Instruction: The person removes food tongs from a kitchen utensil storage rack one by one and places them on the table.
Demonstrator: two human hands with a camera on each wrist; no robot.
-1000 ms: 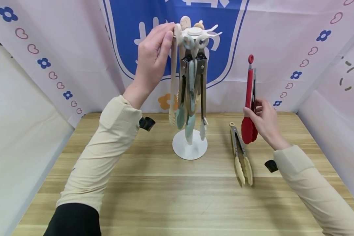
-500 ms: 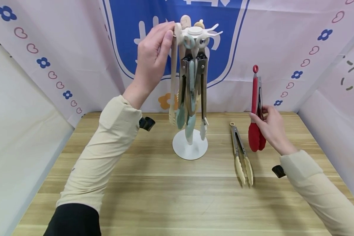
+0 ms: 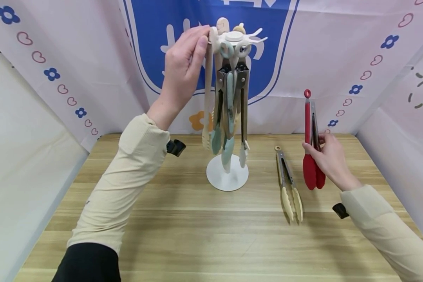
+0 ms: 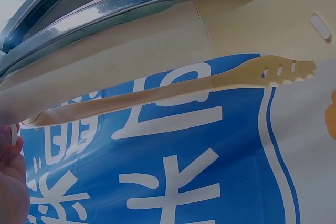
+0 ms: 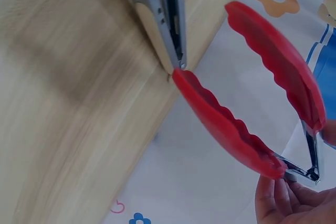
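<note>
At the top left of a white utensil stand (image 3: 234, 36), my left hand (image 3: 185, 58) pinches a hook where a beige utensil (image 3: 208, 94) hangs; just what lies between the fingertips is partly hidden. Several utensils with beige, pale green and steel parts hang around the pole, including metal tongs (image 3: 242, 86). My right hand (image 3: 331, 156) grips red tongs (image 3: 309, 168) at the right, ring upward and tips down above the table. Their two scalloped red arms stand spread in the right wrist view. Left of them, cream-tipped tongs (image 3: 284, 176) lie spread on the table.
The wooden table (image 3: 211, 235) carries the stand's round white base (image 3: 216, 178) near its back edge. A printed cloth (image 3: 285, 74) hangs close behind the stand. White side walls (image 3: 402, 137) rise along the table's left and right edges.
My right hand has lowered the red tongs and carried them a little to the right, toward me. My left hand stays at the stand's top.
</note>
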